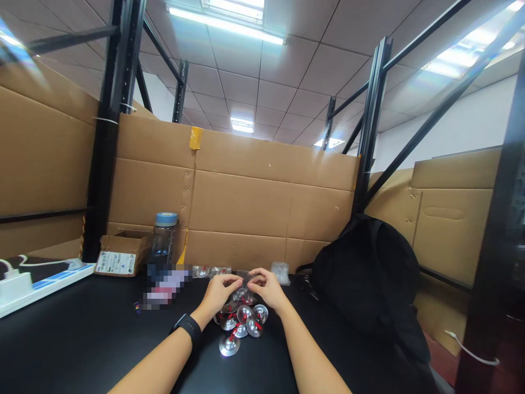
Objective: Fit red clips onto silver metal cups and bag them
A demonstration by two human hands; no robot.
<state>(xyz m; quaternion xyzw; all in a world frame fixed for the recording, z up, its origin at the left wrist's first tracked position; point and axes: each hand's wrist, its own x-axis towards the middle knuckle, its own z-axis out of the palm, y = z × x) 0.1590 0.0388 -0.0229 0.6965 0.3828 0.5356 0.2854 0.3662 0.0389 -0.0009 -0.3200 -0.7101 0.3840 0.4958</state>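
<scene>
Both hands meet above a loose pile of small silvery finger cymbals (244, 313) with red straps on the black table. My left hand (218, 291), with a dark smartwatch on its wrist, is closed, thumb and fingers pinching one side of a small clear plastic bag (243, 278). The bag's other side is pinched by my right hand (268, 288). Shiny cymbals show just below the fingertips; whether they lie inside the bag or under it I cannot tell. One cymbal (228, 345) lies nearest me, at the front of the pile.
Bagged cymbals (211, 271) and a clear plastic packet (280, 272) lie behind the hands. To the left are a blue-lidded bottle (165, 238), an open cardboard box (123, 254), a blurred item (168, 287) and a power strip (49, 284). A black backpack (369, 284) stands right.
</scene>
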